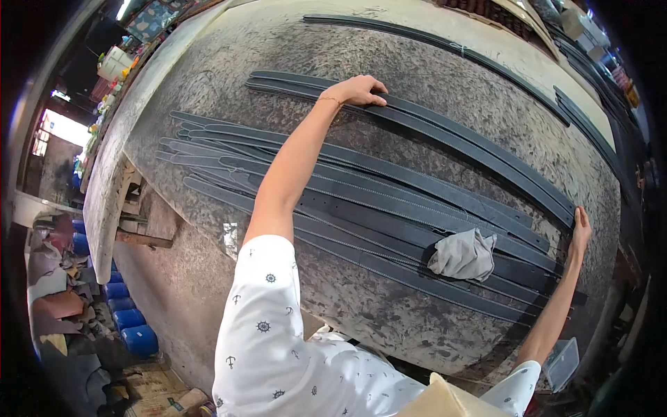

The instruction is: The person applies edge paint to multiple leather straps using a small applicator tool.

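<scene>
Dark grey leather belts (451, 128) lie in a narrow stack across the worktable, two rows showing side by side. My left hand (356, 92) is closed over this stack toward its left end, fingers curled across the strips. At the right end, my right hand (582, 226) grips the belt ends, with part of its fingers hidden. Nearer my body, several loose belts (361, 182) with pale edge stitching lie fanned and overlapping. A crumpled grey cloth (464, 256) rests on top of them.
The worktable (389, 323) has a dark-smeared surface. Farther back lies a tied bundle of belts (417, 36), with more strips (590, 128) at the right. Blue drums (139, 340) and scraps (62, 306) are on the floor at left. A clear plastic box (561, 365) sits near my right arm.
</scene>
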{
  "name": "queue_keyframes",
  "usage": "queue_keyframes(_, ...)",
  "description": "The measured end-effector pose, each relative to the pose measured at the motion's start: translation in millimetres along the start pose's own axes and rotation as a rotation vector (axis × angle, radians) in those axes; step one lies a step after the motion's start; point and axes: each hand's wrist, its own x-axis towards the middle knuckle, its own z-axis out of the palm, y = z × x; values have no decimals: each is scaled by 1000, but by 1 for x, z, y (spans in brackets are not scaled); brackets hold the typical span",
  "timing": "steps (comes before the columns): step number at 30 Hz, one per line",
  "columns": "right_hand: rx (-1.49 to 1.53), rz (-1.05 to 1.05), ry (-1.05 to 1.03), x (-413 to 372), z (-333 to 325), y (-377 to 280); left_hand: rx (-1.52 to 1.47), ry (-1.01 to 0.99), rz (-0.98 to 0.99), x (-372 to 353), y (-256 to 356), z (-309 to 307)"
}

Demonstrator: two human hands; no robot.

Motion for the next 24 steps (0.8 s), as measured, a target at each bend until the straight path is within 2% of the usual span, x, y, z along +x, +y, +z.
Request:
queue_keyframes(1, 17, -8, 1, -2, -1, -1, -1, 2, 0, 1, 2, -2)
queue_keyframes(3, 1, 2, 10, -9, 3, -10, -99, -138, -98, 3, 5, -12)
queue_keyframes(6, -22, 9, 34, -16, 6, -18, -142, -200, -104, 11, -1, -12)
queue_keyframes(10, -18, 0, 25, -21, 10, -22, -147, -158, -73, 5, -7, -1)
queue_keyframes(12, -12, -3, 23, -20, 9, -21, 60, 16, -94, -9, -13, 0)
queue_keyframes(13, 5, 6, 10, -20, 9, -19, -31, -19, -115, -16, -22, -5)
queue_keyframes(15, 22, 12, -3, -20, 10, -21, -2, -134, -182, -22, -33, -22)
queue_keyframes(17, 12, 12, -20, -24, 12, -26, -5, -165, -199, -20, -53, -40)
queue_keyframes(19, 2, 11, -29, -24, 13, -28, 116, -354, -328, -13, -77, -53)
queue_keyframes(22, 22, 12, -11, -25, 15, -27, -31, -286, -393, -22, -87, -61)
queue_keyframes(24, 32, 14, 34, -27, 14, -31, -22, -280, -397, -15, -89, -60)
